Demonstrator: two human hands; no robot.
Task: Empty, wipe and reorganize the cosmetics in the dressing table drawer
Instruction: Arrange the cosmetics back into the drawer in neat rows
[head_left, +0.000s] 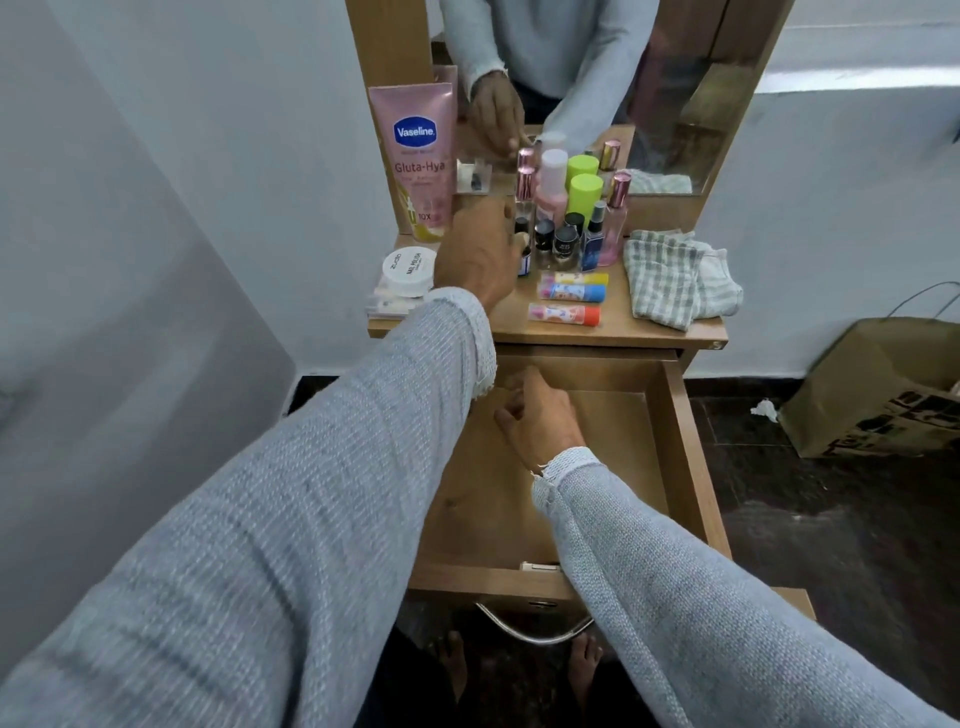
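Note:
The wooden drawer (680, 441) is pulled out and its bare bottom shows no cosmetics. My right hand (543, 415) is inside it near the back left, fingers curled, with nothing visible in them. My left hand (475, 257) reaches over the tabletop (613, 325), its fingertips closed on a small dark bottle (523, 257) at the edge of a cluster of nail polishes and perfume bottles (566, 228). Three colourful lip balm sticks (569, 299) lie in front of the cluster. A checked cloth (675, 278) lies crumpled at the right of the tabletop.
A pink Vaseline tube (418, 156) leans at the back left beside a white jar (409, 270). The mirror (597, 78) stands behind the bottles. A brown paper bag (878, 395) sits on the dark floor at the right. My bare feet show below the drawer handle (540, 631).

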